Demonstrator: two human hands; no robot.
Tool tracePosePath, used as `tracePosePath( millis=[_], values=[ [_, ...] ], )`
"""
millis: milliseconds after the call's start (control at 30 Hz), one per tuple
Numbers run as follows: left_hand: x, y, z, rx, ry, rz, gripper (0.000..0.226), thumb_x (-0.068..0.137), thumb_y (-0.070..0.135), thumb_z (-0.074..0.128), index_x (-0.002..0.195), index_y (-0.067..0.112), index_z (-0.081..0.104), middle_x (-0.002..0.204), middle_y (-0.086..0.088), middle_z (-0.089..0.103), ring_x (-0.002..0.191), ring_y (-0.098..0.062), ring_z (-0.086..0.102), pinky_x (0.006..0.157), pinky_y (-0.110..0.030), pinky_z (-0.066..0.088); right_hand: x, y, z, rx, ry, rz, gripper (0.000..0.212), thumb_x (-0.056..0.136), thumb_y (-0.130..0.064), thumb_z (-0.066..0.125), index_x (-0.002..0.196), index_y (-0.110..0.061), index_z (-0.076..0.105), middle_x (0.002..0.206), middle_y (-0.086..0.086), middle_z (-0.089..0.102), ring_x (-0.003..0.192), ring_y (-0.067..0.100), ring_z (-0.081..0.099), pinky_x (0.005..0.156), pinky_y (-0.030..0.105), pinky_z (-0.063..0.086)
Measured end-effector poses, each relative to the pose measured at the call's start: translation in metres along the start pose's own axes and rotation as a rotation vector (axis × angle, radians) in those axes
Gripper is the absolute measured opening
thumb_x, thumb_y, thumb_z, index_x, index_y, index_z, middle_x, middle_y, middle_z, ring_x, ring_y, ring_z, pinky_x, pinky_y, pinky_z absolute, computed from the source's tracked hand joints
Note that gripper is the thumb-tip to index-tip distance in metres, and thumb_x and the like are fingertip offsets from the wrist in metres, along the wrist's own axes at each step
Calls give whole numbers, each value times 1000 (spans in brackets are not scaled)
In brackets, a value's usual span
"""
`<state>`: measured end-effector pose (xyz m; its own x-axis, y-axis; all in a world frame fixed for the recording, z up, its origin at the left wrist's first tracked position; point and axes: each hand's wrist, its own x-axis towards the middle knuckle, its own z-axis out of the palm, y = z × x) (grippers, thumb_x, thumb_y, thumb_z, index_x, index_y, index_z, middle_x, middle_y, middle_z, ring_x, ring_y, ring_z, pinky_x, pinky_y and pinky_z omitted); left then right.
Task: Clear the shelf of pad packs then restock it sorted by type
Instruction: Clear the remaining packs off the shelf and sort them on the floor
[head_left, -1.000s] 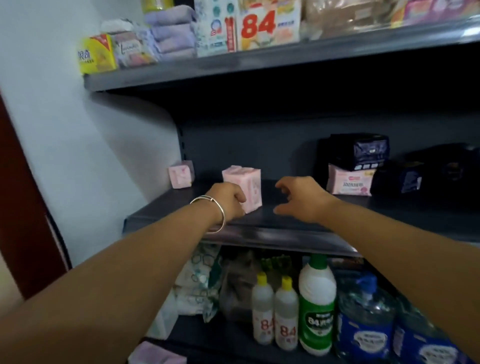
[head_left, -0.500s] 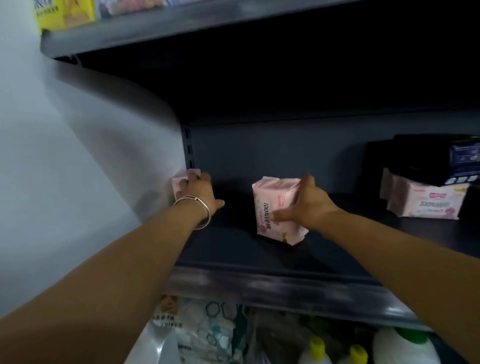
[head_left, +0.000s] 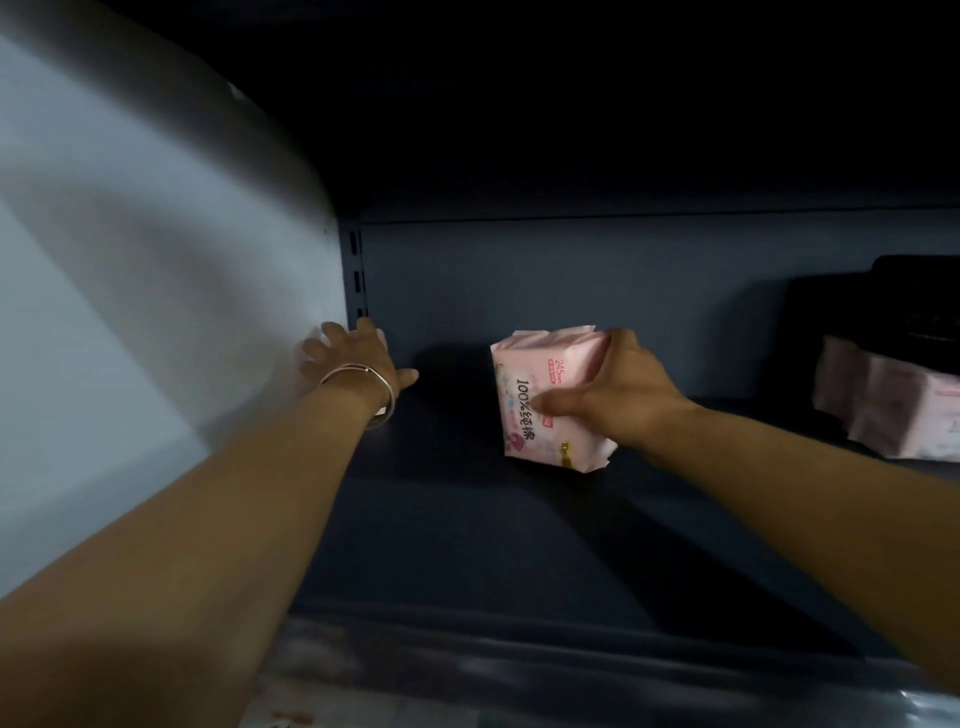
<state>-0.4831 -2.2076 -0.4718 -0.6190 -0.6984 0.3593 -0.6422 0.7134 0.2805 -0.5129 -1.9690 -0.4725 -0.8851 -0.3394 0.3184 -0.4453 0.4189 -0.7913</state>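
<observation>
While right hand (head_left: 621, 395) grips a pink pack (head_left: 545, 395), left hand (head_left: 353, 358) covers a corner pack, grip unclear

Pink printed pad pack (head_left: 545, 400), dark grey shelf (head_left: 467, 530).

Both arms reach forward, left hand (head_left: 353, 358) spread with fingers splayed, right hand (head_left: 618, 395) curled in a grip.

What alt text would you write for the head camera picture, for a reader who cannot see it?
Seen from above, a person's right hand grips a pink pad pack standing on a dark shelf, while the left hand, with a bracelet on its wrist, reaches into the back left corner. More pink packs lie at the right edge.
</observation>
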Motion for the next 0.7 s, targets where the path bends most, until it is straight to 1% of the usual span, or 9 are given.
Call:
tracePosePath(
  millis=[67, 133, 200, 333, 433, 533, 600, 700],
  values=[
    [8, -3, 4, 48, 5, -14, 76, 83, 58, 56, 140, 16, 27, 144, -22, 23, 132, -45, 24, 106, -51, 32, 2, 2, 2, 7, 4, -9, 74, 65, -24, 85, 120, -12, 37, 111, -2, 51, 95, 15, 54, 73, 28, 48],
    [14, -6, 9, 88, -2, 3, 69, 86, 58, 51, 137, 15, 31, 141, -23, 30, 131, -43, 27, 106, -50, 31, 4, 3, 4, 8, 4, -14, 72, 67, -23, 84, 119, -11, 36, 109, -3, 48, 93, 14, 51, 73, 26, 46],
    [19, -7, 15, 59, 8, -18, 68, 84, 56, 55, 135, 16, 33, 137, -24, 32, 127, -42, 32, 103, -48, 33, 5, 5, 5, -11, -2, -19, 68, 69, -23, 83, 116, -12, 35, 107, -4, 46, 92, 13, 49, 72, 26, 44],
    [18, -3, 15, -16, 70, -44, 64, 82, 41, 64, 132, 14, 34, 132, -24, 28, 116, -42, 39, 96, -43, 37, 6, 8, 5, -19, 0, -11, 65, 68, -23, 84, 107, -15, 32, 108, -3, 47, 93, 15, 50, 74, 27, 45],
    [12, 2, 10, -79, 74, -32, 69, 81, 40, 67, 134, 12, 33, 133, -23, 26, 118, -44, 36, 94, -44, 39, 3, 8, 4, 2, -4, 5, 67, 68, -22, 84, 111, -13, 34, 109, -2, 47, 95, 15, 50, 76, 27, 45],
    [-2, 11, 6, -120, 77, -23, 81, 78, 38, 71, 139, 9, 26, 138, -22, 23, 123, -43, 32, 97, -44, 38, -2, 4, 3, 24, -8, 16, 70, 68, -20, 84, 118, -11, 35, 111, -1, 47, 95, 15, 50, 77, 26, 45],
    [-14, 18, 2, -142, 86, 6, 84, 75, 36, 74, 138, 8, 25, 139, -22, 22, 125, -43, 31, 99, -43, 37, -7, 2, 1, 27, -8, 12, 71, 68, -19, 84, 119, -10, 35, 111, -2, 47, 95, 14, 50, 76, 25, 45],
    [-31, 31, -7, -168, 70, 43, 87, 72, 35, 77, 136, 6, 27, 140, -23, 21, 128, -43, 29, 100, -43, 37, -17, -1, -7, 18, -11, 13, 72, 68, -20, 84, 121, -10, 35, 115, 0, 49, 102, 18, 54, 77, 25, 45]
  ],
)
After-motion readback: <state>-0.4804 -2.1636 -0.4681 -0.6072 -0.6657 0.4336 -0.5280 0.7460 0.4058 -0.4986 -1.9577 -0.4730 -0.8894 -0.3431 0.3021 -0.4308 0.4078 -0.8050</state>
